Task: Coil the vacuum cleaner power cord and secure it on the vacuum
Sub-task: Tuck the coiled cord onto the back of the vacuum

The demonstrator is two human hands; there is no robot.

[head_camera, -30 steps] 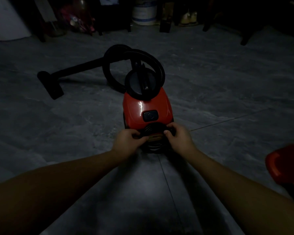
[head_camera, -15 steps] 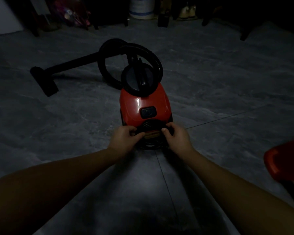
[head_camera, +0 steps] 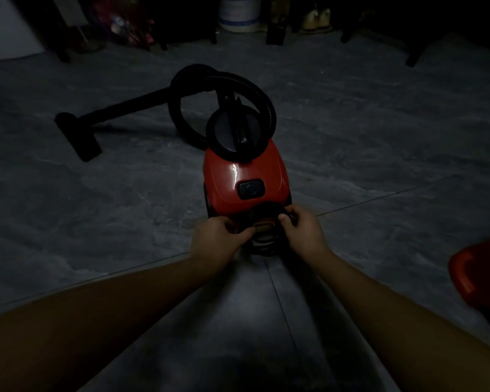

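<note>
The black coiled power cord (head_camera: pixel 262 241), pinched by my left hand (head_camera: pixel 218 236) and right hand (head_camera: pixel 303 230) on the red plastic vacuum (head_camera: pixel 244 179), could uncoil if I slacken.

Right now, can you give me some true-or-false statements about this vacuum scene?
1. The left hand and right hand are both at the rear end of the red vacuum. True.
2. The black hose lies stretched out straight. False: it arches in a loop over the vacuum.
3. The nozzle lies on the floor, left of the vacuum. True.
4. The vacuum stands on a table. False: it sits on the grey tiled floor.
5. The right hand pinches the black cord. True.
</note>
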